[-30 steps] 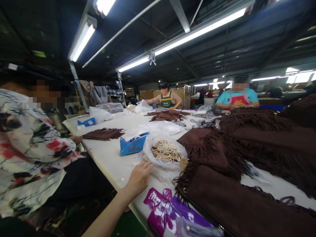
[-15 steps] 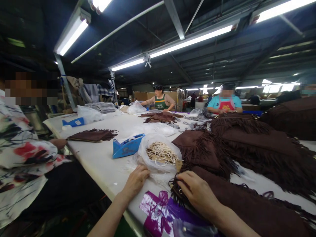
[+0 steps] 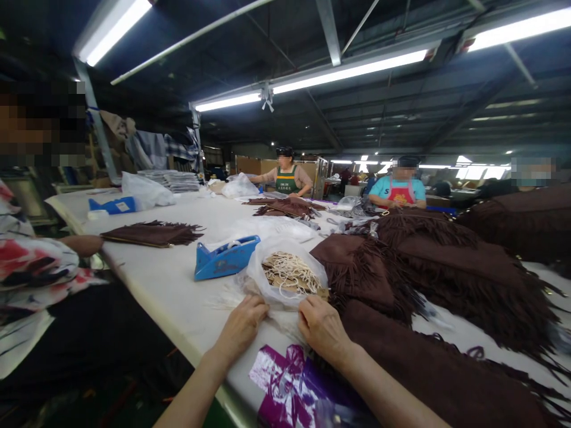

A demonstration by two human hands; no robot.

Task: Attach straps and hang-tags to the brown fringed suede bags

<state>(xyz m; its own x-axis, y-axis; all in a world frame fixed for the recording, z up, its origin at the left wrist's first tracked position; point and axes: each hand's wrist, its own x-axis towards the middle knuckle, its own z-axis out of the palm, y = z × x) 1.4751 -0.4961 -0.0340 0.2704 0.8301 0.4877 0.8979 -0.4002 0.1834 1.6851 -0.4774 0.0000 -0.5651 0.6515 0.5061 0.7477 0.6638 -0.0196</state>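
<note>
An open clear plastic bag (image 3: 255, 264) full of hang tags with cream strings (image 3: 289, 274) stands on the table in front of me. At its near left side is my left hand (image 3: 243, 324), its fingers curled down and closed, beside thin clear plastic strands (image 3: 225, 297). My right hand (image 3: 325, 331) is at the bag's near right edge, fingers bent and pressed together. What either hand grips is hidden under the fingers. A brown fringed suede bag (image 3: 428, 368) lies right of my right hand.
A blue tape dispenser (image 3: 227, 257) stands left of the plastic bag. Purple shiny tape (image 3: 283, 380) is stuck near the table's front edge. More brown fringed bags (image 3: 455, 267) are piled on the right. A co-worker in a floral top (image 3: 40, 261) sits left; others work across the table.
My right hand has moved left, off the fringed bag's edge, to the near side of the plastic bag. My left hand stays by the bag. The view has shifted slightly.
</note>
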